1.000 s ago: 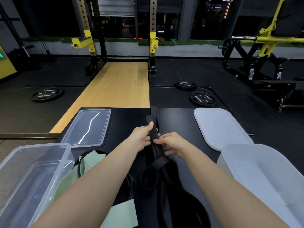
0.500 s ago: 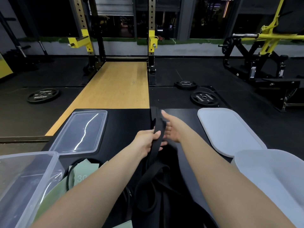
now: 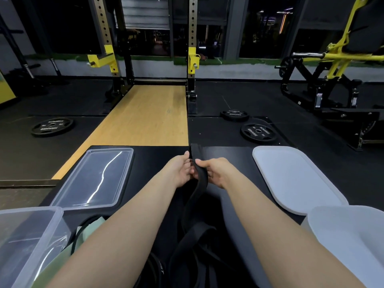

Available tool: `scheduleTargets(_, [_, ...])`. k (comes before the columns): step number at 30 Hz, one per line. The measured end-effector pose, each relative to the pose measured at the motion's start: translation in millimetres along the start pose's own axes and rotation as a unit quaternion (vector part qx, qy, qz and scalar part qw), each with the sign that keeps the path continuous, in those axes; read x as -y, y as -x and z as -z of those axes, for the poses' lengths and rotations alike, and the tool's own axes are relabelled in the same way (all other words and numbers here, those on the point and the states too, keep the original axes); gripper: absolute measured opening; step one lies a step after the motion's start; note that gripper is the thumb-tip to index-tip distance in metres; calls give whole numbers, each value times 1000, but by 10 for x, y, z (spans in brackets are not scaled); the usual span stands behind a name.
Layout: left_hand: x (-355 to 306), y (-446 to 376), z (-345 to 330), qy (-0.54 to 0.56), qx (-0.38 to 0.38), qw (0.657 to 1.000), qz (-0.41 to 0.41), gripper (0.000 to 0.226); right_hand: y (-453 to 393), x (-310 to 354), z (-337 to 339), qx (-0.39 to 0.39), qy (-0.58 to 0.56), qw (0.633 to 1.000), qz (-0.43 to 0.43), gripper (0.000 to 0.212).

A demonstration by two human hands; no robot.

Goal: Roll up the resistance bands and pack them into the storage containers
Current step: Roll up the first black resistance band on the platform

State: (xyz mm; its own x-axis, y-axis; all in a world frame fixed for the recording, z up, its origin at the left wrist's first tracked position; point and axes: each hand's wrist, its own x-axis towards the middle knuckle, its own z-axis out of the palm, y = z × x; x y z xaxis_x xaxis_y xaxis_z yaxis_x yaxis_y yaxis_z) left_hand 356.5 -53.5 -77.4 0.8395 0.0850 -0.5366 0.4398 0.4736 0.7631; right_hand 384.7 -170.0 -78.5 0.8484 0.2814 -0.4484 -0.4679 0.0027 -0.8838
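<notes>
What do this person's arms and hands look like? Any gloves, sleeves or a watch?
Both forearms are bare right down to the frame's lower edge, with no sleeves in view. The left hand and right hand wear no gloves, and no watch, bracelet or ring shows on either wrist or on the fingers that can be seen.

Both forearms bare, extended forward from bottom of view, converging toward centre. Left hand (image 3: 180,171): palm turned inward, fingers curled, thumb up, pinching the band (image 3: 201,179) on its left side. Right hand (image 3: 216,171): knuckles up, fingers curled under, thumb pressed to the band's right edge. Hands level, just beside each other, band between them.
</notes>
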Motion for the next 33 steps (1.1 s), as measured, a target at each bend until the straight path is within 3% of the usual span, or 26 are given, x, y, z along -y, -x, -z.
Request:
scheduleTargets(5, [-91, -237, -35, -55, 19, 998, 14, 26, -71, 1, 67, 29, 25, 999, 0, 17])
scheduleTargets(11, [-193, -462, -158, -18, -26, 991, -127, 32, -223, 11, 78, 12, 36, 998, 57, 22])
scheduleTargets(16, [-303, -663, -227, -25, -46, 983, -175, 38, -496, -13, 49, -97, 119, 980, 126, 21])
scheduleTargets(19, [-369, -781, -268, -18, -58, 979, -196, 37, -601, 23, 37, -165, 112, 966, 165, 22])
scheduleTargets(23, [-356, -974, -260, -10, -89, 978, -190, 34, -748, 62, 46, -159, 106, 968, 162, 18])
scheduleTargets(28, [-189, -1042, -115, -71, -101, 985, -117, 30, -897, -47, 65, -170, 133, 972, 98, 21])
scheduleTargets(33, [-148, -850, -39, -136, -91, 979, -125, 27, -966, 5, 72, -177, 139, 971, 77, 21])
